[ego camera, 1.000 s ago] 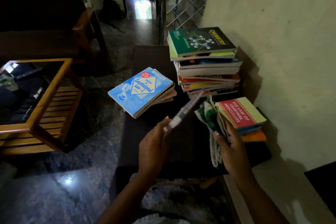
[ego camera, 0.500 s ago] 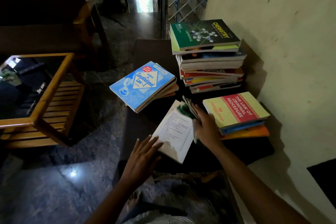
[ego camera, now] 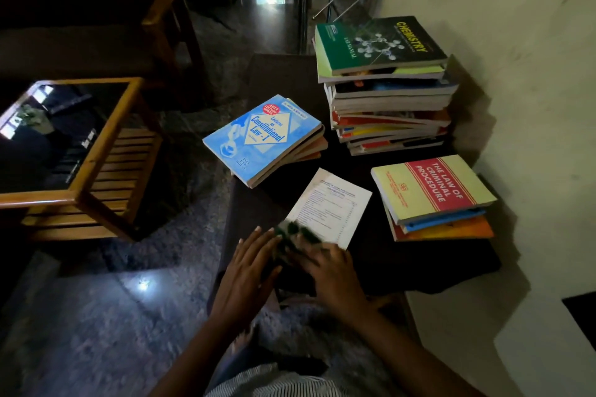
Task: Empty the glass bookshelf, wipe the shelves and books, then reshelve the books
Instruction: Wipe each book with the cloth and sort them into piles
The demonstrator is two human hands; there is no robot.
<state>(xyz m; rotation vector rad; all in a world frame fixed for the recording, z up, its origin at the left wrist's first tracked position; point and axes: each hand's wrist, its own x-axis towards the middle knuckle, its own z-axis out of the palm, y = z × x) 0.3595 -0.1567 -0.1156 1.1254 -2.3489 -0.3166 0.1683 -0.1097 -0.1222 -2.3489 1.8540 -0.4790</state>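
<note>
Dim daylight from a far doorway falls on a polished stone floor (ego camera: 96, 316). At the left stands a wooden coffee table (ego camera: 106, 167) with a dark glass top and a slatted shelf beneath. Right of it runs a dark low surface (ego camera: 277, 80) that carries all the books. At its left edge lies a small stack topped by a blue book (ego camera: 261, 138) titled Lectures on Constitutional Law - I, set askew and overhanging the edge a little. Nearer the camera, the person's left hand (ego camera: 248, 274) is stretched out at the near edge of the dark surface, its fingers straight and slightly spread and its fingertips just beside a green cloth (ego camera: 292, 230). The cloth is blurred and sits at the near corner of a thin white booklet (ego camera: 332, 203), which lies flat with a printed list facing up. The right hand (ego camera: 333, 274) rests over the cloth and that corner. It is blurred, so it cannot be told whether its fingers pinch the cloth or only press it. Behind the booklet rises a tall stack (ego camera: 390, 119) with a green Chemistry lab manual (ego camera: 380, 42) on top. Just right of the booklet, a yellow and red book (ego camera: 432, 187), The Law of Criminal Procedure, caps a blue one and an orange one. Both of these stacks sit close to a pale wall (ego camera: 516, 74).
</note>
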